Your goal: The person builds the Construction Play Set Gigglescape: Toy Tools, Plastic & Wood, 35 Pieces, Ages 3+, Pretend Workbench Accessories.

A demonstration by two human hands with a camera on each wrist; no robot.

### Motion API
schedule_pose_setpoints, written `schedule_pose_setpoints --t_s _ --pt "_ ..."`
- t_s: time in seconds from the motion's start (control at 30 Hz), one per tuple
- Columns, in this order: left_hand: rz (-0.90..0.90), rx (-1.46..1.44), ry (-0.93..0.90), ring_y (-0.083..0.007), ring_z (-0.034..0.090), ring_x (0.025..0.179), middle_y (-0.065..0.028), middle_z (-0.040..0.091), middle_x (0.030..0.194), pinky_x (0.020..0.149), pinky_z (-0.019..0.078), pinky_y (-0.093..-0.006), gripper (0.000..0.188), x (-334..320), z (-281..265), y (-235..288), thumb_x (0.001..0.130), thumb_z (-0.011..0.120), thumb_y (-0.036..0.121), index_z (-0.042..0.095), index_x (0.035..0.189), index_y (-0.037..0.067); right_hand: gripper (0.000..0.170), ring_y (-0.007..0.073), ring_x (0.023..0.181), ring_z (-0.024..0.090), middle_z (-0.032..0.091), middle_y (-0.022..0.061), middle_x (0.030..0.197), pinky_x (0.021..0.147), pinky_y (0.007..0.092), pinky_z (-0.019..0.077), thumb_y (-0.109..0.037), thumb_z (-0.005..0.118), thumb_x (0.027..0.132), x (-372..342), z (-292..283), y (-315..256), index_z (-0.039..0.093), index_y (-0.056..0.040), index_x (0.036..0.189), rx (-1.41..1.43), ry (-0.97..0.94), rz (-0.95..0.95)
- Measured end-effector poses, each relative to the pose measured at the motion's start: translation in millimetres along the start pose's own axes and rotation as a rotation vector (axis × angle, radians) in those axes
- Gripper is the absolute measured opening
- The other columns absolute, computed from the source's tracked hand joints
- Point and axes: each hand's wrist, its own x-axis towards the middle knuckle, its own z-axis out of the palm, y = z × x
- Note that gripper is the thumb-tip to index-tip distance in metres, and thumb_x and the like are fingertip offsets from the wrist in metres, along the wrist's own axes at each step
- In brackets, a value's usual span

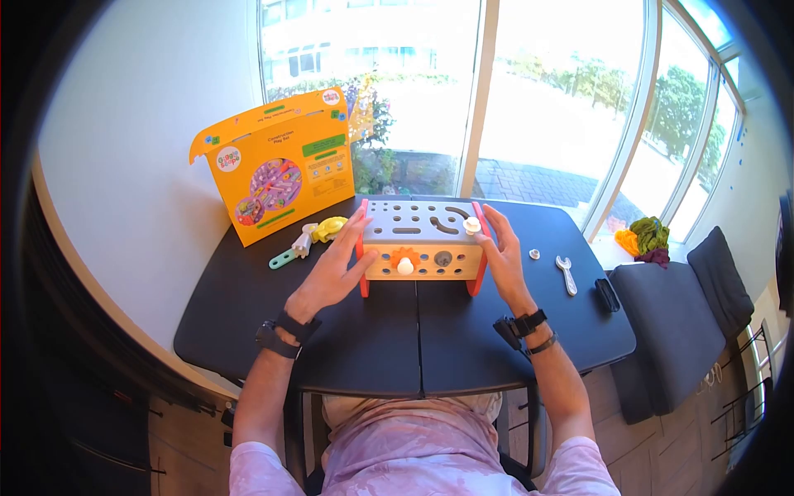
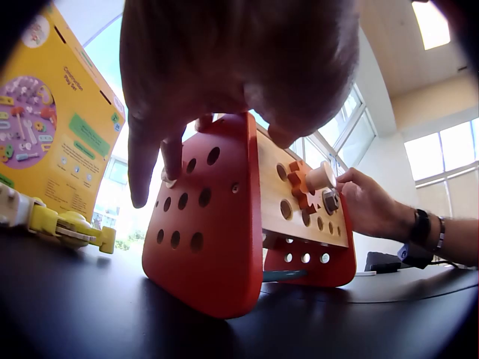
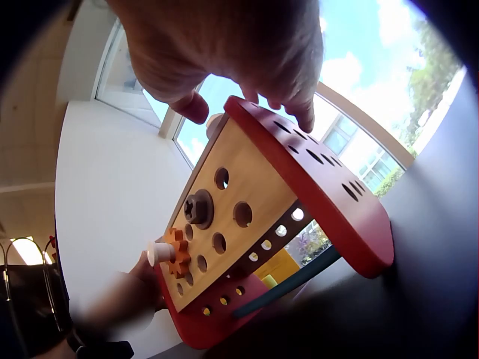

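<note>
A wooden toy workbench (image 1: 423, 258) stands on the black table, with red side panels (image 2: 206, 232) and a grey perforated top. On its front are an orange gear (image 3: 178, 253) with a pale peg (image 1: 405, 266) and a grey bolt (image 3: 198, 209). My left hand (image 1: 329, 271) is at the left panel, its straight fingers along the outer side and its thumb towards the front. At the right panel, my right hand (image 1: 506, 258) has its fingers outside and its thumb near a cream-coloured knob (image 1: 471, 226) on the top.
An orange play-set box (image 1: 285, 169) stands at the back left. Before it lie a teal strip (image 1: 283, 261) and yellow toy parts (image 1: 331, 228). To the right are a small nut-like piece (image 1: 534, 255), a white toy wrench (image 1: 566, 276) and a black object (image 1: 607, 295). Windows rise behind.
</note>
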Motion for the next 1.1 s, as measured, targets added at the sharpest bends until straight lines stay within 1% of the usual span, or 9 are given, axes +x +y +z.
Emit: schedule_pose_setpoints --t_s 0.17,0.27,0.4,0.6,0.7,0.8,0.9,1.0,1.1 --pt "-0.187 -0.06 0.158 -0.0389 0.055 0.149 -0.0269 0.051 0.165 0.125 0.0412 -0.0431 0.061 4 -25 -35 0.112 0.064 0.023 0.041 0.166 0.003 0.059 0.0297 0.156 0.048 0.054 0.0187 0.164 0.126 0.0425 0.043 -0.01 0.066 0.105 -10 -14 -4 0.051 0.0006 0.161 0.051 -0.008 0.096" --pt "-0.35 0.187 0.195 -0.0404 0.061 0.139 -0.0252 0.064 0.152 0.116 0.0491 -0.0479 0.069 9 -50 -66 0.108 0.069 0.034 0.045 0.162 -0.002 0.061 0.0306 0.154 0.051 0.056 0.0188 0.162 0.124 0.0426 0.0448 -0.012 0.068 0.104 -13 -24 -2 0.051 0.0007 0.161 0.032 -0.044 0.162" --pt "-0.654 0.753 0.039 -0.0414 0.064 0.136 -0.0244 0.067 0.148 0.112 0.0528 -0.0498 0.083 10 -55 -113 0.091 0.083 0.044 0.054 0.157 0.003 0.066 0.0307 0.145 0.059 0.063 0.018 0.154 0.118 0.0415 0.0511 -0.012 0.073 0.1 -16 -25 -3 0.05 0.0019 0.16 -0.055 -0.13 0.209" --pt "-0.758 0.778 -0.057 -0.0406 0.076 0.108 -0.0228 0.08 0.115 0.093 0.0611 -0.0513 0.043 11 -48 -158 0.086 0.081 0.038 0.081 0.109 0.002 0.072 0.0314 0.137 0.065 0.066 0.0186 0.149 0.111 0.0422 0.0566 -0.012 0.076 0.096 -20 -22 -4 0.049 0.0025 0.161 -0.105 -0.154 0.175" --pt "-0.697 0.839 -0.008 -0.0415 0.078 0.095 -0.0219 0.082 0.102 0.086 0.0617 -0.0504 0.034 12 -46 -175 0.086 0.079 0.034 0.084 0.1 0.003 0.074 0.0324 0.138 0.064 0.065 0.019 0.151 0.112 0.0435 0.0557 -0.012 0.077 0.096 -22 -24 -9 0.048 0.0015 0.162 -0.097 -0.171 0.194" --pt "-0.653 0.802 0.051 -0.0378 0.079 0.093 -0.0226 0.081 0.099 0.083 0.0612 -0.0476 0.036 16 -52 -185 0.086 0.081 0.036 0.084 0.101 0.003 0.075 0.0337 0.141 0.061 0.063 0.0191 0.153 0.115 0.0452 0.0536 -0.013 0.077 0.096 -22 -27 -9 0.047 0.0008 0.163 -0.105 -0.197 0.191" --pt "-0.723 0.572 0.101 -0.0254 0.079 0.084 -0.018 0.081 0.09 0.077 0.0606 -0.0403 0.033 35 -67 -166 0.091 0.082 0.033 0.083 0.094 0.001 0.076 0.0351 0.143 0.059 0.062 0.0192 0.155 0.117 0.0466 0.0516 -0.014 0.078 0.097 -23 -30 -9 0.046 0.0003 0.164 -0.063 -0.213 0.207" --pt "-0.507 0.1 0.101 -0.0131 0.075 0.085 -0.0103 0.081 0.092 0.079 0.0583 -0.0326 0.029 55 -83 -128 0.1 0.081 0.028 0.081 0.098 -0.002 0.077 0.0359 0.145 0.058 0.06 0.0195 0.157 0.118 0.0468 0.051 -0.014 0.079 0.097 -25 -30 -10 0.045 0.0002 0.164 -0.026 -0.212 0.235" --pt "-0.344 -0.359 0.152 -0.0091 0.071 0.097 -0.0057 0.08 0.106 0.089 0.0558 -0.0278 0.025 76 -75 -79 0.107 0.076 0.022 0.078 0.11 -0.002 0.079 0.0364 0.146 0.057 0.059 0.02 0.159 0.119 0.047 0.0505 -0.014 0.079 0.096 -25 -29 -11 0.044 0.0003 0.165 -0.038 -0.216 0.245"
